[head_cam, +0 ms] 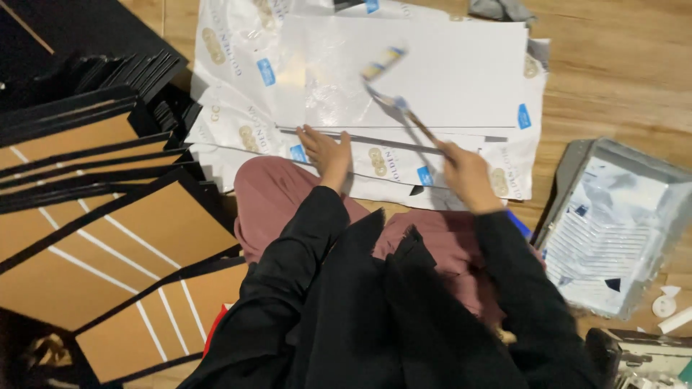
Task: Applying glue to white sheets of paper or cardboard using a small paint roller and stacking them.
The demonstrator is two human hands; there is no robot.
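Two hands: right hand (467, 175) grips, probably, roller (384, 63); left hand (326, 153) steadies flat white board (461, 72).

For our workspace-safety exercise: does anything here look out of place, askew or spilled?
No spill shows. The brown boards on the left lie fanned and askew, not squared. The right hand holds a small roller, blurred, over the white panel.

You sit on the floor (620, 79) with a flat panel (432, 72) lying before your knees on spread plastic sheets (238, 115). Your left hand (326, 153) rests on the panel's near edge; your right hand (465, 173) holds a paint roller (386, 68) above the panel. Stacked boards (108, 238) lie to your left, a lined paint tray (613, 230) to your right.
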